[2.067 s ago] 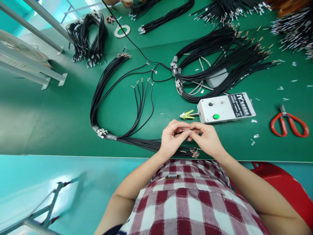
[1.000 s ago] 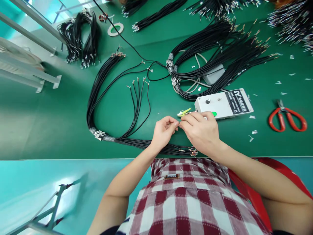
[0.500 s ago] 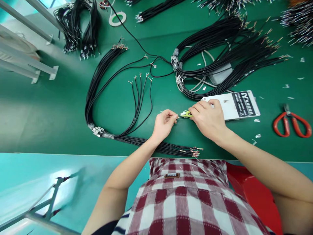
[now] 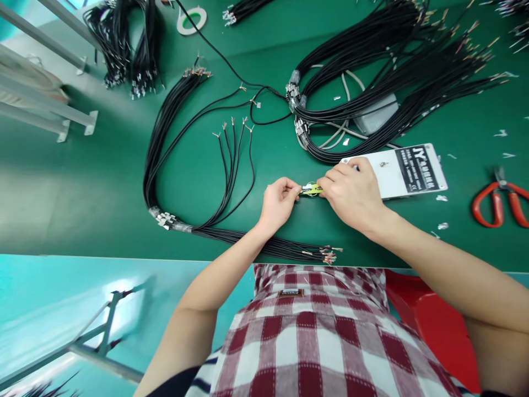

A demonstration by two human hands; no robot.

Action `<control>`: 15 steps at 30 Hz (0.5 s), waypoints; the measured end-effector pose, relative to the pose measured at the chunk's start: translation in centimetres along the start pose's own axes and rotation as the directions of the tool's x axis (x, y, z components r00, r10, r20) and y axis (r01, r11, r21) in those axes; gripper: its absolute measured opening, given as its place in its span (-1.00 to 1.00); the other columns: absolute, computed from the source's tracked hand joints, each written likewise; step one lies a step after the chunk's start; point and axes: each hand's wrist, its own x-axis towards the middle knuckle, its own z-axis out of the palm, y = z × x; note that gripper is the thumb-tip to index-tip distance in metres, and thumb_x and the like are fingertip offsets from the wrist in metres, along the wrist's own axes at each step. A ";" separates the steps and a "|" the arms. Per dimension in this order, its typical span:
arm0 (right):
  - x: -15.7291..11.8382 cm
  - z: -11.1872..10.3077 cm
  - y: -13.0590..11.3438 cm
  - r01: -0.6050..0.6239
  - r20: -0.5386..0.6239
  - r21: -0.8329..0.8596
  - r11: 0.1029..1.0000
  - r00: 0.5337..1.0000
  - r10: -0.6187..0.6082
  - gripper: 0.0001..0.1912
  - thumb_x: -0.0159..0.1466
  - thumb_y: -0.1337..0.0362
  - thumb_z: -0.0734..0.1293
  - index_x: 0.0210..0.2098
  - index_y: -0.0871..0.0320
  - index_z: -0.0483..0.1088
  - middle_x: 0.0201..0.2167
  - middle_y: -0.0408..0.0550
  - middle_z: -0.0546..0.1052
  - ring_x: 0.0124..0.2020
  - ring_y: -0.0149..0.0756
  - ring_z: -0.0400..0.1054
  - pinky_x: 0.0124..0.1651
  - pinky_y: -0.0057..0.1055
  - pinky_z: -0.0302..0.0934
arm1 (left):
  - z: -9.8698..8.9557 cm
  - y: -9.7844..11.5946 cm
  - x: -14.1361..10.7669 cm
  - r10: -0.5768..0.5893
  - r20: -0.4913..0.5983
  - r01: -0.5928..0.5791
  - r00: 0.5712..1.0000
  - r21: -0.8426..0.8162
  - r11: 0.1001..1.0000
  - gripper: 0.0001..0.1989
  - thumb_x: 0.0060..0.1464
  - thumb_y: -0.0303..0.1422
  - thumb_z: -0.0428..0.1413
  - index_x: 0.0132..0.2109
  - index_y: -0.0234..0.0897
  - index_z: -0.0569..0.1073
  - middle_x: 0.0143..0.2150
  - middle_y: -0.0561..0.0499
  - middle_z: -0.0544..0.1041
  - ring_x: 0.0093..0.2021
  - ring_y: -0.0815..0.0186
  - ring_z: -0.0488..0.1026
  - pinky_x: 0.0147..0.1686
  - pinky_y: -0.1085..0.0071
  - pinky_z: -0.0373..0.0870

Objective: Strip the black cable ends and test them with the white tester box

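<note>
My right hand [image 4: 351, 193] is closed on a small yellow-green tool [image 4: 313, 189], whose tip points left. Against that tip, my left hand [image 4: 280, 203] pinches a thin wire end, mostly hidden by the fingers. A white device [image 4: 382, 171] with a black "JY" label lies just beyond my right hand. Beneath my left forearm runs a bundle of black cables [image 4: 285, 248] with stripped, coloured ends. To the left, several single cables [image 4: 231, 160] with splayed copper ends curve up from the same bundle.
Large black cable bundles [image 4: 355, 105] lie at the back right, beside a pale adapter [image 4: 377, 114]. Red-handled pliers [image 4: 498, 198] rest at the right. A tape roll [image 4: 192, 21] and another cable coil [image 4: 124, 47] are at the back left. Wire scraps dot the green table [image 4: 103, 204].
The tool's tip and my left fingertips are now closer together, and less of the wire shows between them. The view has shifted slightly.
</note>
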 end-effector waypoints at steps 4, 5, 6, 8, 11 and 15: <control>0.1 -0.1 -0.1 -0.055 -0.002 0.114 0.992 0.998 0.056 -0.66 0.41 0.39 0.15 -0.49 0.07 0.31 -0.50 -0.08 0.41 -0.28 -0.23 0.29 -0.03 -0.17 0.11 | 0.1 -0.1 0.0 0.025 -0.008 -0.025 1.000 0.051 0.998 -0.87 0.09 -0.41 0.18 -0.41 -0.31 0.42 -0.57 0.11 0.43 -0.59 0.48 0.29 -0.54 0.52 0.17; 0.1 -0.1 -0.1 -0.062 0.001 0.123 0.990 0.998 0.062 -0.67 0.41 0.38 0.16 -0.49 0.07 0.31 -0.51 -0.09 0.41 -0.28 -0.24 0.29 -0.02 -0.18 0.11 | 0.1 -0.1 0.0 0.027 -0.011 -0.027 1.000 0.061 0.998 -0.87 0.09 -0.41 0.17 -0.41 -0.31 0.42 -0.56 0.11 0.43 -0.59 0.48 0.29 -0.53 0.52 0.17; 0.0 -0.2 -0.1 -0.059 0.005 0.108 0.992 0.998 0.058 -0.67 0.41 0.38 0.17 -0.49 0.07 0.31 -0.50 -0.09 0.42 -0.27 -0.24 0.29 -0.02 -0.18 0.11 | 0.1 -0.1 0.0 0.028 -0.016 -0.027 0.999 0.070 0.997 -0.87 0.09 -0.41 0.17 -0.41 -0.31 0.42 -0.56 0.11 0.43 -0.59 0.48 0.30 -0.53 0.52 0.17; -0.1 -0.2 -0.1 -0.028 0.017 0.023 0.999 0.999 0.027 -0.68 0.42 0.37 0.15 -0.46 0.09 0.34 -0.48 -0.11 0.45 -0.26 -0.26 0.30 -0.01 -0.19 0.12 | 0.2 -0.1 -0.1 0.027 -0.021 -0.025 0.999 0.087 0.996 -0.87 0.10 -0.41 0.16 -0.40 -0.30 0.41 -0.55 0.11 0.43 -0.58 0.47 0.30 -0.52 0.53 0.19; -0.1 0.0 -0.2 0.008 0.021 -0.071 0.997 1.000 -0.006 -0.69 0.44 0.36 0.14 -0.42 0.10 0.36 -0.45 -0.11 0.48 -0.26 -0.26 0.31 0.00 -0.19 0.12 | 0.3 -0.1 -0.1 0.024 -0.019 -0.022 1.000 0.113 0.993 -0.87 0.10 -0.40 0.16 -0.40 -0.30 0.41 -0.55 0.11 0.43 -0.58 0.47 0.31 -0.52 0.53 0.19; 0.3 -0.4 -0.4 0.001 0.024 -0.067 0.998 1.000 0.001 -0.73 0.42 0.30 0.20 -0.41 0.09 0.36 -0.44 -0.11 0.50 -0.23 -0.22 0.35 0.05 -0.10 0.11 | 0.3 -0.1 0.0 0.032 -0.018 -0.030 0.999 0.139 0.990 -0.88 0.11 -0.40 0.14 -0.39 -0.30 0.40 -0.54 0.10 0.43 -0.57 0.46 0.31 -0.51 0.52 0.20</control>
